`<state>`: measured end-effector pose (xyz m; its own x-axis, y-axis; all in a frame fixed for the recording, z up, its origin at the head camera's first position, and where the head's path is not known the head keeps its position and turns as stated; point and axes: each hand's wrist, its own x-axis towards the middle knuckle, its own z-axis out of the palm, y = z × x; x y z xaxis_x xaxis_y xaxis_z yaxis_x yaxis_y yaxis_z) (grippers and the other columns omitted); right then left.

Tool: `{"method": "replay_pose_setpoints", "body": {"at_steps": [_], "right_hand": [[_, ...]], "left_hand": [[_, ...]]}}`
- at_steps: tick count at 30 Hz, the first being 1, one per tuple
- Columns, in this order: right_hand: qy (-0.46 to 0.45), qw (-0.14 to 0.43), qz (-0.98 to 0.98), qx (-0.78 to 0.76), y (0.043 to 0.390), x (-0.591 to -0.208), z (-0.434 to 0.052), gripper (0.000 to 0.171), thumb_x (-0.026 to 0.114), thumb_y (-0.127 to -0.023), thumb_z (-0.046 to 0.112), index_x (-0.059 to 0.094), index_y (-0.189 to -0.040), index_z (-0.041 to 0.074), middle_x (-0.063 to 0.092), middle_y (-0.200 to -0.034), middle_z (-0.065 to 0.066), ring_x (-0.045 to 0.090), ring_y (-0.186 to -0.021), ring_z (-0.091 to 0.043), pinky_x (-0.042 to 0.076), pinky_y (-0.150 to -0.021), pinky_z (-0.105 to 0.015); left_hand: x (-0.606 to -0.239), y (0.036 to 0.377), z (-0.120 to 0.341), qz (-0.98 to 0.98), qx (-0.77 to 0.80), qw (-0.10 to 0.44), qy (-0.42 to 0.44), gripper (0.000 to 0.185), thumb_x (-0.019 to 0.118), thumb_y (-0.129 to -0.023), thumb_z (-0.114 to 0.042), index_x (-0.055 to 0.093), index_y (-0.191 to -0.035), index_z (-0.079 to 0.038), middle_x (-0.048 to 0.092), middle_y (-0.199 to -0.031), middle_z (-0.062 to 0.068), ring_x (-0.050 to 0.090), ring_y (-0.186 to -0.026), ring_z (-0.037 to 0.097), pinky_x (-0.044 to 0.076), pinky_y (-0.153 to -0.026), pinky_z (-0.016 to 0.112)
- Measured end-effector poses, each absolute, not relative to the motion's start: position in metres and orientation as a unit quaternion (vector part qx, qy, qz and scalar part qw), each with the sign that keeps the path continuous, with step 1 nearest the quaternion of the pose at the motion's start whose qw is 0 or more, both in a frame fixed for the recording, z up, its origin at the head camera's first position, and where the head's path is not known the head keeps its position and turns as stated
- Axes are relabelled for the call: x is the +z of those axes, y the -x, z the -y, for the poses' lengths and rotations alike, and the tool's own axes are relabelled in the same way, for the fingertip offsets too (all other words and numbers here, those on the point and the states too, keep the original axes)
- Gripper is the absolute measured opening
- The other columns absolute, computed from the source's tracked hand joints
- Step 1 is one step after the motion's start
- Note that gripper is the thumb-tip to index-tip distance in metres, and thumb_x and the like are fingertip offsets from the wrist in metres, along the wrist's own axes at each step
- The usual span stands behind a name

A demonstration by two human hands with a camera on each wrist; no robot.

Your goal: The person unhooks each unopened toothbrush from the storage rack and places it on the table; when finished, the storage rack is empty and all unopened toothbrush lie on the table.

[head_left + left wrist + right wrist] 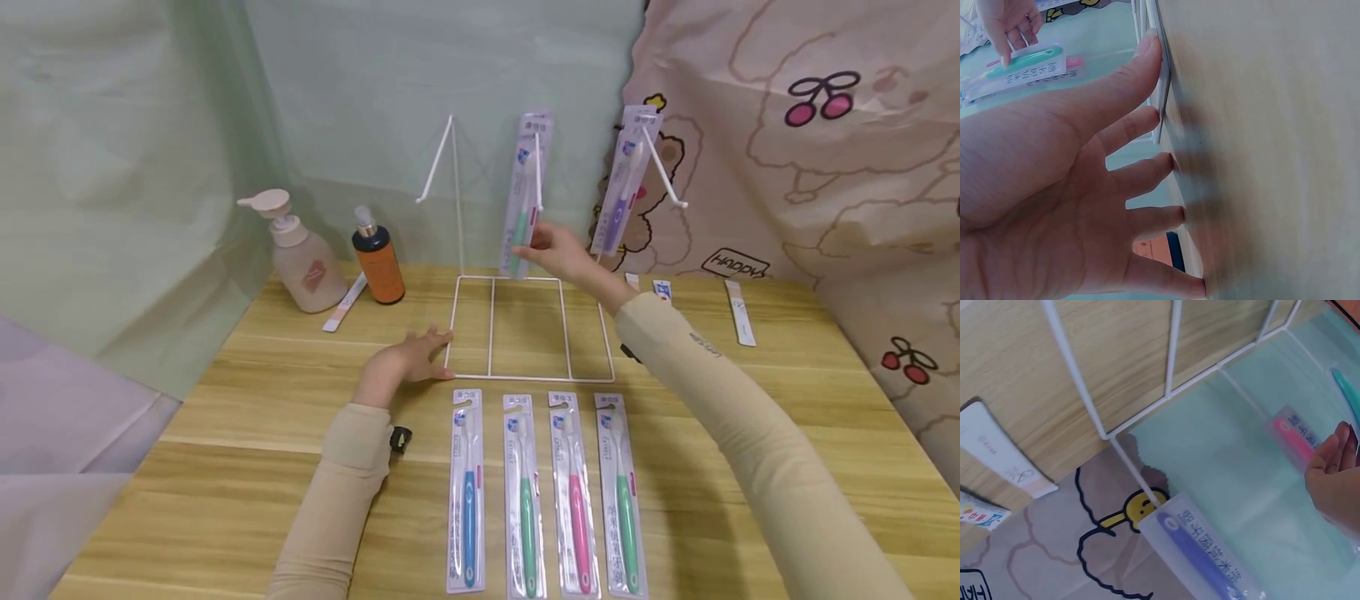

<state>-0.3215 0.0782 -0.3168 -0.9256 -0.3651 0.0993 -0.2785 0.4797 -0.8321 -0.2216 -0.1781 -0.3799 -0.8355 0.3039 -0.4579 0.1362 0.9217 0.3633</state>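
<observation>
While it hangs on the wire rack's middle hook, the green toothbrush pack looks light, slick and floppy, so pinching its lower edge seems best. Right hand pinches it there; left hand, fingers flat, presses the rack's base.
</observation>
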Motion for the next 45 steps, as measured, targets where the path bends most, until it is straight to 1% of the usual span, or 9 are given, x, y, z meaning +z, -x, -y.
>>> {"method": "replay_pose_setpoints", "body": {"at_steps": [6, 11, 15, 21, 28, 34, 40, 43, 45], "right_hand": [[0.186, 0.043, -0.867, -0.460, 0.312, -0.315, -0.073, 0.037, 0.061, -0.091, 0.026, 0.058, -0.121, 0.004, 0.065, -0.111, -0.014, 0.060, -0.102, -0.025, 0.048, -0.088, -0.038], [0.202, 0.030, -0.864, -0.461, 0.298, -0.317, -0.075, 0.037, 0.062, -0.091, 0.023, 0.057, -0.122, 0.003, 0.066, -0.107, -0.015, 0.062, -0.096, -0.025, 0.051, -0.082, -0.037], [0.219, 0.025, -0.859, -0.462, 0.282, -0.322, -0.080, 0.037, 0.062, -0.091, 0.024, 0.058, -0.121, 0.004, 0.067, -0.103, -0.012, 0.063, -0.092, -0.024, 0.052, -0.076, -0.033], [0.241, 0.025, -0.859, -0.451, 0.252, -0.324, -0.089, 0.036, 0.061, -0.091, 0.028, 0.059, -0.120, 0.008, 0.068, -0.098, -0.008, 0.062, -0.087, -0.022, 0.050, -0.069, -0.031], [0.277, 0.032, -0.841, -0.464, 0.219, -0.328, -0.094, 0.034, 0.062, -0.090, 0.020, 0.059, -0.121, 0.004, 0.067, -0.096, -0.009, 0.061, -0.081, -0.019, 0.050, -0.069, -0.031], [0.289, 0.026, -0.849, -0.442, 0.195, -0.327, -0.103, 0.027, 0.063, -0.089, 0.021, 0.062, -0.112, 0.006, 0.067, -0.089, -0.004, 0.060, -0.078, -0.016, 0.051, -0.069, -0.033], [0.325, -0.003, -0.849, -0.416, 0.176, -0.326, -0.109, 0.019, 0.065, -0.088, 0.022, 0.064, -0.103, 0.010, 0.066, -0.081, 0.004, 0.059, -0.076, -0.011, 0.050, -0.064, -0.028], [0.331, -0.006, -0.846, -0.418, 0.165, -0.323, -0.112, 0.016, 0.065, -0.088, 0.022, 0.064, -0.099, 0.011, 0.065, -0.081, 0.005, 0.058, -0.076, -0.011, 0.050, -0.066, -0.029], [0.328, -0.006, -0.845, -0.422, 0.159, -0.321, -0.114, 0.012, 0.065, -0.088, 0.023, 0.064, -0.095, 0.013, 0.064, -0.081, 0.005, 0.058, -0.077, -0.011, 0.051, -0.069, -0.031]], "left_hand": [[-0.383, 0.221, 0.177, -0.943, 0.166, 0.262, -0.117, 0.077, 0.058, -0.090, -0.041, 0.018, -0.150, -0.017, 0.002, -0.155, 0.018, -0.001, -0.139, 0.047, 0.010, -0.106, 0.067], [-0.379, 0.220, 0.177, -0.943, 0.162, 0.261, -0.124, 0.076, 0.058, -0.090, -0.039, 0.019, -0.150, -0.014, 0.003, -0.155, 0.019, 0.000, -0.138, 0.049, 0.012, -0.106, 0.067], [-0.377, 0.221, 0.177, -0.943, 0.161, 0.263, -0.125, 0.076, 0.058, -0.090, -0.039, 0.019, -0.150, -0.013, 0.003, -0.155, 0.020, 0.000, -0.137, 0.049, 0.012, -0.106, 0.067], [-0.378, 0.221, 0.178, -0.943, 0.160, 0.262, -0.127, 0.076, 0.058, -0.090, -0.040, 0.018, -0.150, -0.014, 0.002, -0.155, 0.020, 0.000, -0.137, 0.050, 0.012, -0.106, 0.067], [-0.379, 0.219, 0.179, -0.944, 0.162, 0.258, -0.129, 0.076, 0.058, -0.091, -0.039, 0.018, -0.150, -0.012, 0.003, -0.154, 0.022, 0.001, -0.136, 0.051, 0.011, -0.106, 0.067], [-0.378, 0.221, 0.179, -0.945, 0.159, 0.249, -0.139, 0.075, 0.058, -0.091, -0.038, 0.020, -0.149, -0.009, 0.006, -0.153, 0.024, 0.004, -0.135, 0.053, 0.012, -0.106, 0.067], [-0.378, 0.220, 0.181, -0.943, 0.164, 0.251, -0.142, 0.076, 0.058, -0.091, -0.037, 0.019, -0.149, -0.009, 0.005, -0.153, 0.025, 0.002, -0.134, 0.055, 0.009, -0.104, 0.070], [-0.379, 0.219, 0.180, -0.942, 0.169, 0.252, -0.145, 0.076, 0.059, -0.090, -0.037, 0.019, -0.149, -0.008, 0.005, -0.152, 0.026, 0.001, -0.134, 0.056, 0.008, -0.103, 0.070], [-0.379, 0.219, 0.179, -0.941, 0.171, 0.254, -0.146, 0.076, 0.058, -0.091, -0.037, 0.019, -0.149, -0.009, 0.004, -0.153, 0.025, 0.001, -0.134, 0.055, 0.008, -0.103, 0.070]]}}
